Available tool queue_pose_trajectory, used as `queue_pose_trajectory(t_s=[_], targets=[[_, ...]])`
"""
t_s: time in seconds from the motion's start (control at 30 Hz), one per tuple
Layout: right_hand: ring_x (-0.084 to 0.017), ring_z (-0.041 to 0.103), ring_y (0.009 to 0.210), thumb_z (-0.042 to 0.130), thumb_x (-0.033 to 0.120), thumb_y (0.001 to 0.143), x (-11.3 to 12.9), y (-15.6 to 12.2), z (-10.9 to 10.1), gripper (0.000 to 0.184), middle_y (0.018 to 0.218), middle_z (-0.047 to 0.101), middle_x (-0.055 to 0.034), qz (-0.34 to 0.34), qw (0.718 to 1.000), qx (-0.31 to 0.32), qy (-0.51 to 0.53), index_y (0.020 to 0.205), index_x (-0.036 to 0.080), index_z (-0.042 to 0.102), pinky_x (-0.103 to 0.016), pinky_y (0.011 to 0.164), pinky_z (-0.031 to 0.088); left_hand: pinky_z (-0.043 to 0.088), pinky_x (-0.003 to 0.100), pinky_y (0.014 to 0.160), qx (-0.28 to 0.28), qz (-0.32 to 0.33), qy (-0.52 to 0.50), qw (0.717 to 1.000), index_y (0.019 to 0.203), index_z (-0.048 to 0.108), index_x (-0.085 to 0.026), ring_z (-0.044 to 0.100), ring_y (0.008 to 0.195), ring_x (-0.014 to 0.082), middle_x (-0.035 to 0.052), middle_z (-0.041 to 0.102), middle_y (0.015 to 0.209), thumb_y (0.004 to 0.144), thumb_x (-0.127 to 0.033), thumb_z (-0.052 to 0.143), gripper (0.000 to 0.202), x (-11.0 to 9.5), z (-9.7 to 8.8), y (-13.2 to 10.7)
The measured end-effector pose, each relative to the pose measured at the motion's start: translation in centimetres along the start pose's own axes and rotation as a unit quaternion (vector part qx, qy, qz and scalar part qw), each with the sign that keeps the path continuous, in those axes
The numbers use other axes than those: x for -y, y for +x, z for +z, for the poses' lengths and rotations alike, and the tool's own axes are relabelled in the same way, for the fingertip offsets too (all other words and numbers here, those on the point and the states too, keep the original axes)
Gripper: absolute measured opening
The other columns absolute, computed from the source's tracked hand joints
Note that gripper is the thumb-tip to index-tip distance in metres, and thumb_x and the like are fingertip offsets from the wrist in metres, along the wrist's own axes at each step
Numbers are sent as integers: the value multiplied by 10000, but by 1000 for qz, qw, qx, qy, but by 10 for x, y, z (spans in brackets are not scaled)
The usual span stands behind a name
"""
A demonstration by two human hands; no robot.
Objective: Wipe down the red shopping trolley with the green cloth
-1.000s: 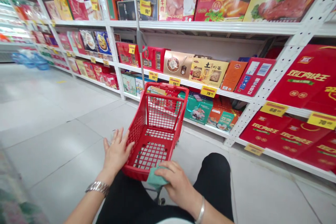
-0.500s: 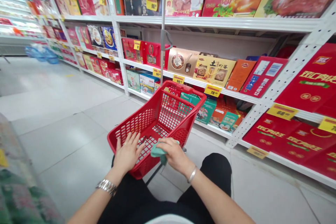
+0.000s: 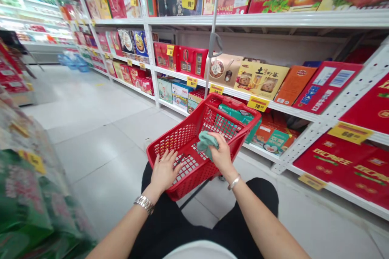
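A red plastic mesh shopping basket [image 3: 182, 142] sits tilted in front of my lap, with a thin metal pole [image 3: 213, 36] rising behind it. My right hand [image 3: 221, 157] is shut on a crumpled teal cloth [image 3: 207, 144] and presses it against the basket's inner far side. My left hand [image 3: 164, 172] lies flat with fingers apart on the red mesh at the near side. A metal watch circles my left wrist, and a thin bangle circles my right. The basket holds nothing I can see.
White metal shelving [image 3: 304, 20] on the right carries boxed food gift sets and yellow price tags. Green-wrapped goods [image 3: 24, 202] stand blurred at lower left. A tiled aisle floor [image 3: 100, 153] runs off to the far left. My black trousers show below the basket.
My right hand has carried the cloth from the basket's near rim up to its far side. My left hand has moved from the rim onto the mesh. The view has swung left along the shelves.
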State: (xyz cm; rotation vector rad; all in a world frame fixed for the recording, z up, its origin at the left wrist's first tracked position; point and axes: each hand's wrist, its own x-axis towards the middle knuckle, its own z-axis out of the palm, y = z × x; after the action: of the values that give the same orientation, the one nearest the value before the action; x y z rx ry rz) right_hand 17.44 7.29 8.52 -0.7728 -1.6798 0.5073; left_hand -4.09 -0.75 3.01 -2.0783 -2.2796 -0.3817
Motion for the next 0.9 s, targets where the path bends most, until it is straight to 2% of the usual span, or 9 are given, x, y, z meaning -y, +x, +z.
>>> queue_pose_trajectory(t_s=[0.17,0.37,0.47,0.53,0.6,0.67,0.73,0.8,0.9], targets=[[-219,624,1054,491,-14,757,-13,-37,-3,501,1107,673,-80,-8,988,143,-61,1140,237,694,-406,969,524,298,541,1207,-7,11,-14,1000,1413,561,-165,418,1446,306,120,536,1494,970,-489,453,559,1,4,1],[-221,593,1116,442,-64,779,20,-72,-8,557,1176,657,-102,-92,963,235,-92,1186,235,678,-413,990,509,321,531,1198,-34,32,-38,998,1387,588,-204,464,1415,299,111,579,1458,960,-469,480,514,4,4,3],[-202,631,1084,482,-35,773,38,-81,-10,530,1152,680,-79,-40,965,260,-8,1194,233,663,-368,958,537,322,526,1198,-21,31,-39,999,1387,587,-176,468,1411,305,134,575,1456,957,-468,483,530,3,2,4],[-187,675,996,557,19,765,48,-76,-21,469,1091,713,-39,60,959,271,49,1162,241,669,-330,899,565,330,520,1194,-16,30,-42,999,1385,588,-172,474,1407,303,140,574,1455,955,-466,484,531,2,0,5],[-177,702,902,618,72,744,58,-65,-39,421,1023,740,-8,164,935,298,99,1123,241,682,-301,827,585,336,513,1190,-16,31,-46,998,1379,593,-186,481,1402,296,131,581,1451,950,-457,494,517,2,0,5],[-175,710,871,645,103,728,67,-51,-62,403,992,753,-2,225,909,324,137,1109,228,691,-288,797,589,339,500,1189,-13,31,-46,998,1374,597,-189,491,1394,290,127,589,1445,946,-449,504,509,2,0,6],[-181,712,873,660,125,721,72,-36,-80,401,990,755,-9,241,902,324,152,1110,219,694,-290,790,589,341,488,1189,-8,29,-45,999,1371,598,-179,502,1385,288,130,596,1439,944,-443,510,510,1,-1,7],[-187,710,876,662,150,735,71,-24,-87,398,999,752,-16,232,916,296,137,1126,220,686,-303,789,589,343,476,1189,-6,30,-47,998,1367,601,-178,515,1373,285,128,601,1434,941,-438,518,506,1,-1,7],[-201,690,953,634,157,759,54,-11,-71,387,1050,734,-25,169,958,218,76,1138,227,672,-352,874,573,348,461,1187,-10,33,-49,998,1355,612,-187,531,1359,278,121,612,1424,935,-429,529,492,0,-2,8]])
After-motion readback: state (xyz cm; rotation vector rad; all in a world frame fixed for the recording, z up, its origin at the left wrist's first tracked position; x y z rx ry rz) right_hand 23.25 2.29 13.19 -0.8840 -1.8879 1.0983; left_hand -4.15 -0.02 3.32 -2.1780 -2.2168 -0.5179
